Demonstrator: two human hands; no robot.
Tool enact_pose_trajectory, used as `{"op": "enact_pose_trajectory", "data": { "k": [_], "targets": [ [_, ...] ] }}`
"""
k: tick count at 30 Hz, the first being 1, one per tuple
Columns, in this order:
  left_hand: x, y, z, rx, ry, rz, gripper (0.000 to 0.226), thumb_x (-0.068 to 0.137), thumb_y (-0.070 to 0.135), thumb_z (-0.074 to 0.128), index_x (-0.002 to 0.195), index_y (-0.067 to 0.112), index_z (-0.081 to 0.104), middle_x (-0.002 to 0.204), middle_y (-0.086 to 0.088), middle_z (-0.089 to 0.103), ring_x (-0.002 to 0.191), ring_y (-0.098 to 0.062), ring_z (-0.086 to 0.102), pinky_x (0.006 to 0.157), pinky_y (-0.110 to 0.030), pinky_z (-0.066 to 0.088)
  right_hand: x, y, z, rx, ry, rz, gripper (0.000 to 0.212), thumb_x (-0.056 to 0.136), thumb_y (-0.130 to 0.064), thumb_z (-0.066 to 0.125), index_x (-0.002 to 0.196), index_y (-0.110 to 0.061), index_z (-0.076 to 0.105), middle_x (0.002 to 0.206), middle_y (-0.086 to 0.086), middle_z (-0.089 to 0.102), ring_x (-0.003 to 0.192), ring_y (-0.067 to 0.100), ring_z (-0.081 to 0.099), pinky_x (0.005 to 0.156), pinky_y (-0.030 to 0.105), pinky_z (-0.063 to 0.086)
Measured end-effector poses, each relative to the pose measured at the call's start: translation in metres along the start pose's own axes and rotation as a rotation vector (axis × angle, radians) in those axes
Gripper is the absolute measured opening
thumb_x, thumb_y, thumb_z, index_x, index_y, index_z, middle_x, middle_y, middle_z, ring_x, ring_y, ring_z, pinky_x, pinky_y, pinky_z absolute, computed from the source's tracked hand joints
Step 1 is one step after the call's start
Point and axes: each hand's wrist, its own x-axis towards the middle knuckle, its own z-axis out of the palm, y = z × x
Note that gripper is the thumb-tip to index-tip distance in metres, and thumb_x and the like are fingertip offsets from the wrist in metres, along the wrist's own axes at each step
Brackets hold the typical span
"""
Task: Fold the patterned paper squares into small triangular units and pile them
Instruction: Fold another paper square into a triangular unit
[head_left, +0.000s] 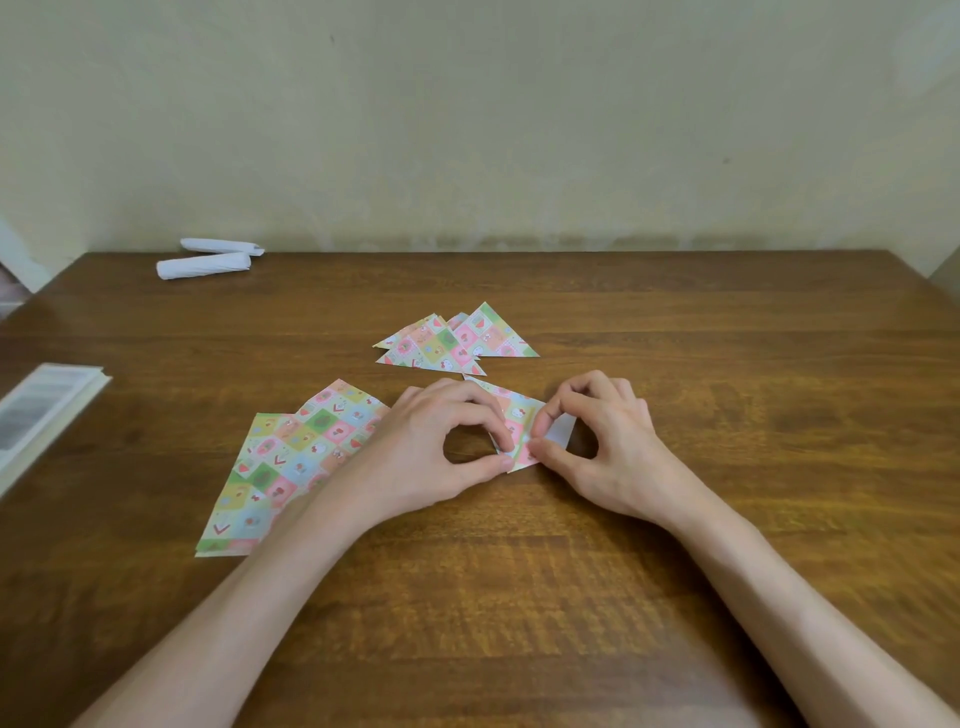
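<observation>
— What can't we make out here?
— Our left hand (441, 441) and forearm cover the right part of the flat patterned sheets (291, 457). The book (36, 410) at the left is blurred and cut off.
— And the piece we fold?
— The patterned paper (519, 413) lies on the table (727, 338) between our hands, partly folded, white underside showing by our right hand (602, 441). Both hands pinch its edges with thumb and forefinger. The folded triangles (457, 340) lie piled just beyond it.
</observation>
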Motion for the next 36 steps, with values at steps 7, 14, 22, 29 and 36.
{"op": "enact_pose_trajectory", "data": {
  "k": [7,14,22,29,36],
  "targets": [
    [0.0001,0.001,0.0006,0.014,0.009,-0.005,0.008,0.086,0.047,0.078,0.091,0.042,0.074,0.113,0.025,0.063,0.122,-0.001,0.053,0.106,-0.029,0.033,0.0001,-0.0006,-0.0007,-0.01,-0.017,-0.01,0.006,0.089,-0.042,0.072,0.093,-0.041,0.067,0.112,-0.018,0.045,0.115,0.007,0.037,0.096,0.029,0.024],
    [0.0005,0.005,0.0054,0.037,0.059,-0.015,0.01,0.082,0.046,0.08,0.087,0.042,0.072,0.109,0.026,0.063,0.116,0.0,0.055,0.101,-0.027,0.035,-0.0003,-0.0013,0.0025,-0.017,0.017,0.003,0.006,0.088,-0.039,0.07,0.091,-0.042,0.066,0.111,-0.018,0.046,0.116,0.008,0.038,0.1,0.032,0.027],
    [0.0002,0.0059,0.0057,0.042,0.063,-0.016,0.01,0.082,0.047,0.079,0.087,0.042,0.072,0.108,0.025,0.063,0.116,-0.001,0.055,0.098,-0.024,0.032,-0.0037,-0.0009,0.0055,0.002,0.127,-0.052,0.011,0.079,-0.045,0.078,0.089,-0.045,0.073,0.11,-0.019,0.049,0.118,0.01,0.038,0.096,0.031,0.026],
    [0.0,0.0073,0.0053,0.04,0.062,-0.025,0.012,0.081,0.047,0.08,0.088,0.042,0.072,0.108,0.025,0.063,0.117,-0.001,0.054,0.098,-0.022,0.03,-0.0027,-0.0027,0.0013,0.0,0.092,-0.069,0.009,0.082,-0.043,0.08,0.087,-0.042,0.073,0.095,-0.016,0.057,0.099,0.007,0.048,0.09,0.03,0.035],
    [-0.0004,0.0037,0.0013,0.023,0.011,-0.018,0.019,0.081,0.043,0.08,0.097,0.042,0.071,0.114,0.026,0.062,0.124,0.0,0.051,0.104,-0.027,0.031,0.0001,-0.0023,-0.0001,0.07,0.022,-0.003,0.004,0.083,-0.042,0.076,0.083,-0.041,0.073,0.088,-0.013,0.06,0.093,0.004,0.051,0.094,0.035,0.042]
  ]
}}
